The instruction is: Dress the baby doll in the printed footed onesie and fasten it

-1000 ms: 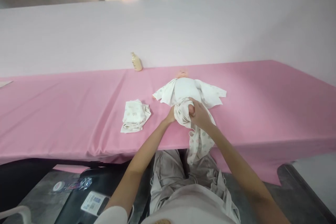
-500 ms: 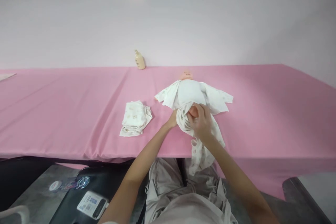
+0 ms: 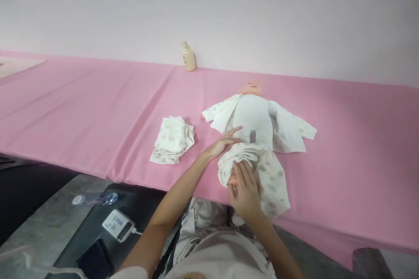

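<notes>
A baby doll [image 3: 253,113] lies on its back on the pink table [image 3: 98,104], head away from me, with an open white printed top spread under it. White trousers with green dots [image 3: 262,170] are bunched over its legs. My left hand [image 3: 224,143] rests flat at the doll's waist, fingers stretched toward its belly. My right hand [image 3: 244,189] is closed around a doll foot and the bunched trouser cloth near the table's front edge.
A folded printed cloth [image 3: 173,139] lies left of the doll. A cream pump bottle [image 3: 189,57] stands at the back by the pale wall. Below the table edge, a small white device [image 3: 118,225] and a plastic bottle [image 3: 93,199] lie on the floor.
The trousers have been pulled down from the doll's waist toward its feet. My right hand moved toward me with them, and my left hand opened flat. The camera tilted down.
</notes>
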A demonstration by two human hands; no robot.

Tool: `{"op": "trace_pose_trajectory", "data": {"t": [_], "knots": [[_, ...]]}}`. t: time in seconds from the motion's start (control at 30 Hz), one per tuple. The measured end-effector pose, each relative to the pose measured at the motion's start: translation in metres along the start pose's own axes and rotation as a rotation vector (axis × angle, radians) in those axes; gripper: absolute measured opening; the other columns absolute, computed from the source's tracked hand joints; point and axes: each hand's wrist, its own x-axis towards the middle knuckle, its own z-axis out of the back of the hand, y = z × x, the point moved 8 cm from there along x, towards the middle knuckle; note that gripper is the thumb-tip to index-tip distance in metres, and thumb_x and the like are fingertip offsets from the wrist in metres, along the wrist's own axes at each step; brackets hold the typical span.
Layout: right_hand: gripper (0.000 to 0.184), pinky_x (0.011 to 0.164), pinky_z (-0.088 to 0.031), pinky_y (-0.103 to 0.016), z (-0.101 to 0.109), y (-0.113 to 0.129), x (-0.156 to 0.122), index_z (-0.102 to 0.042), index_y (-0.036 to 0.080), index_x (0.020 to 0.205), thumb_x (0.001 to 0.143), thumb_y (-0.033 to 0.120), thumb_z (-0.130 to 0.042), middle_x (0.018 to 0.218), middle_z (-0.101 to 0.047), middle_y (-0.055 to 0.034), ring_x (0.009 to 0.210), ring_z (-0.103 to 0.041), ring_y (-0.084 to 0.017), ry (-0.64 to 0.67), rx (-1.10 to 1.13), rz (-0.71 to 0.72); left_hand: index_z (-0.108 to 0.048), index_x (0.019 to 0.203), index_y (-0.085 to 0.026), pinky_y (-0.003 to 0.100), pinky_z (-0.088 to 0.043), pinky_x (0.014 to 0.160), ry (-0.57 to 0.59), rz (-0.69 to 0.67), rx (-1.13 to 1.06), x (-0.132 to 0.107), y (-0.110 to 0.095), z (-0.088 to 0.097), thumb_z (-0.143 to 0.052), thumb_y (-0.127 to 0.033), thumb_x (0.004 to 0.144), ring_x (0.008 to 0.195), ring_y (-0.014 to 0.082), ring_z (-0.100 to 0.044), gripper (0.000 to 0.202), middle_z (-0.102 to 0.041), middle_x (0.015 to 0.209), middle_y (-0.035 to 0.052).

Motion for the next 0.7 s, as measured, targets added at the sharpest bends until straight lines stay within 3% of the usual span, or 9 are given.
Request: {"op": "trace_pose_trajectory", "data": {"t": [0.07, 0.13, 0.2, 0.27, 0.33, 0.4, 0.47, 0.53, 0.7], "knots": [[0.058, 0.102, -0.039, -0.050, 0.005, 0.005, -0.001, -0.037, 0.007, 0.136, 0.080, 0.017, -0.050, 0.135, -0.045, -0.0180, 0.132, -0.033, -0.032, 0.072, 0.033, 0.059, -0.023, 0.145, -0.019, 0.037, -0.040, 0.090, -0.042, -0.017, 0.115, 0.001, -0.009, -0.008, -0.049, -0.043, 0.083, 0.099, 0.0224, -0.059, 0.071, -0.067, 0.100, 0.0080], [0.050, 0.101, -0.042, -0.049, 0.020, 0.006, 0.005, -0.045, 0.009, 0.130, 0.081, 0.018, -0.050, 0.132, -0.049, -0.0171, 0.130, -0.037, -0.031, 0.149, 0.131, 0.106, -0.033, 0.141, -0.022, 0.037, -0.039, 0.089, -0.046, -0.047, 0.429, 0.003, -0.022, -0.024, -0.056, -0.047, 0.079, 0.101, 0.0248, -0.057, 0.071, -0.065, 0.104, 0.0079], [0.035, 0.094, -0.049, -0.041, 0.038, -0.003, 0.017, -0.056, 0.017, 0.118, 0.084, 0.017, -0.049, 0.119, -0.060, -0.0113, 0.117, -0.052, -0.025, 0.236, 0.300, 0.096, -0.055, 0.123, -0.020, 0.036, -0.038, 0.088, -0.034, -0.094, 0.785, 0.006, -0.034, -0.043, -0.066, -0.043, 0.072, 0.100, 0.0272, -0.055, 0.056, -0.064, 0.101, 0.0084], [0.025, 0.081, -0.054, -0.031, 0.056, -0.030, 0.035, -0.062, 0.023, 0.105, 0.088, 0.019, -0.045, 0.100, -0.069, -0.0043, 0.094, -0.064, -0.018, 0.250, 0.463, -0.023, -0.067, 0.095, -0.018, 0.035, -0.039, 0.085, 0.001, -0.129, 0.958, 0.011, -0.040, -0.058, -0.064, -0.038, 0.074, 0.093, 0.0267, -0.055, 0.030, -0.063, 0.092, 0.0083], [0.022, 0.078, -0.054, -0.032, 0.073, -0.075, 0.056, -0.065, 0.024, 0.096, 0.089, 0.023, -0.044, 0.094, -0.070, -0.0039, 0.089, -0.065, -0.018, 0.057, 0.503, -0.238, -0.066, 0.083, -0.017, 0.033, -0.040, 0.081, 0.012, -0.121, 0.854, 0.016, -0.041, -0.062, -0.058, -0.036, 0.079, 0.087, 0.0234, -0.056, 0.021, -0.062, 0.087, 0.0067], [0.021, 0.080, -0.053, -0.035, 0.071, -0.117, 0.071, -0.064, 0.021, 0.098, 0.087, 0.027, -0.048, 0.096, -0.069, -0.0062, 0.093, -0.064, -0.020, -0.069, 0.541, -0.428, -0.064, 0.088, -0.018, 0.030, -0.042, 0.080, -0.037, -0.062, 0.530, 0.021, -0.037, -0.052, -0.056, -0.036, 0.081, 0.087, 0.0204, -0.057, 0.021, -0.063, 0.090, 0.0046], [0.022, 0.083, -0.051, -0.037, 0.046, -0.135, 0.083, -0.064, 0.020, 0.099, 0.082, 0.029, -0.054, 0.102, -0.067, -0.0067, 0.094, -0.063, -0.020, 0.042, 0.658, -0.483, -0.062, 0.090, -0.017, 0.028, -0.044, 0.078, -0.098, 0.021, 0.165, 0.024, -0.026, -0.040, -0.059, -0.036, 0.080, 0.084, 0.0176, -0.059, 0.022, -0.063, 0.090, 0.0034], [0.025, 0.086, -0.049, -0.037, 0.022, -0.136, 0.088, -0.065, 0.020, 0.101, 0.081, 0.032, -0.055, 0.103, -0.067, -0.0062, 0.094, -0.062, -0.020, 0.188, 0.814, -0.468, -0.060, 0.086, -0.016, 0.026, -0.046, 0.073, -0.147, 0.087, -0.081, 0.026, -0.015, -0.032, -0.062, -0.037, 0.078, 0.076, 0.0147, -0.059, 0.023, -0.063, 0.082, 0.0023], [0.042, 0.077, -0.050, -0.033, 0.006, -0.121, 0.076, -0.058, 0.020, 0.117, 0.078, 0.036, -0.062, 0.089, -0.067, -0.0042, 0.082, -0.062, -0.017, 0.434, 1.097, -0.426, -0.057, 0.078, -0.015, 0.024, -0.046, 0.063, -0.263, 0.150, -0.214, 0.026, 0.001, -0.022, -0.068, -0.038, 0.074, 0.060, 0.0105, -0.056, 0.026, -0.058, 0.067, -0.0018]]}}
